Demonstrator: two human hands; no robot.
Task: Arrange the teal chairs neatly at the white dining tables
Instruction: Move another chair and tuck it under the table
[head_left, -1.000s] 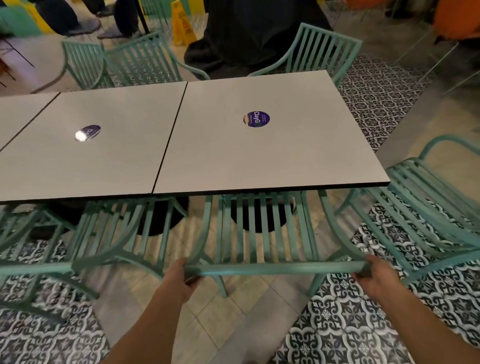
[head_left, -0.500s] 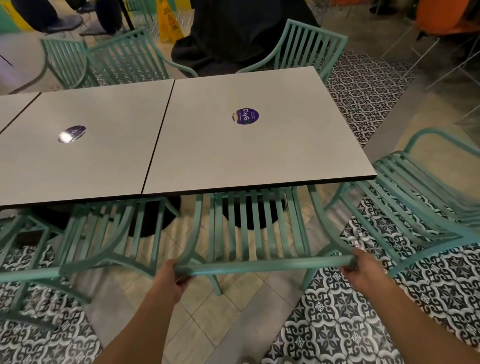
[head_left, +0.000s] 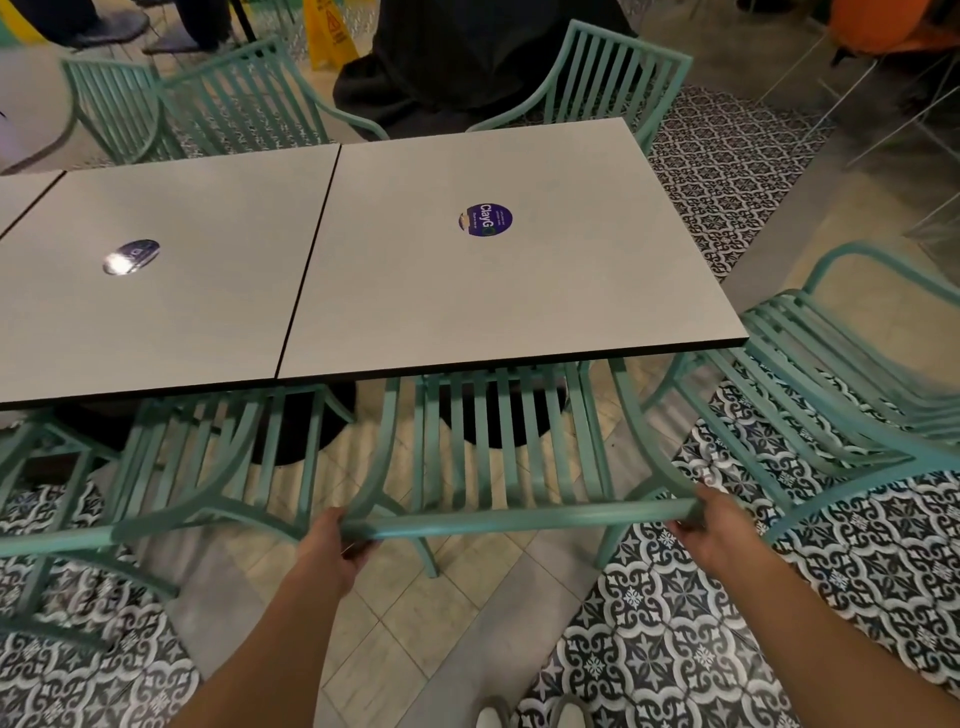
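Observation:
A teal slatted chair (head_left: 498, 457) stands in front of me, its seat tucked under the near edge of the right white table (head_left: 519, 280). My left hand (head_left: 332, 545) grips the left end of its top back rail. My right hand (head_left: 711, 530) holds the right end of the same rail. A second white table (head_left: 171, 291) joins it on the left, with another teal chair (head_left: 208, 462) pushed under its near edge. One more teal chair (head_left: 841, 379) stands angled off the table's right corner, close to my right hand.
Across the tables stand three teal chairs (head_left: 608, 78) (head_left: 249, 98) (head_left: 111, 104). A person in black (head_left: 467, 57) sits behind them, beside a yellow wet-floor sign (head_left: 330, 31). Round black table bases (head_left: 498, 410) show under the tops. My shoes (head_left: 530, 717) are at the bottom edge.
The chair I hold has slid a little further under the right table, and my view has shifted slightly. Both hands keep their grip on the back rail.

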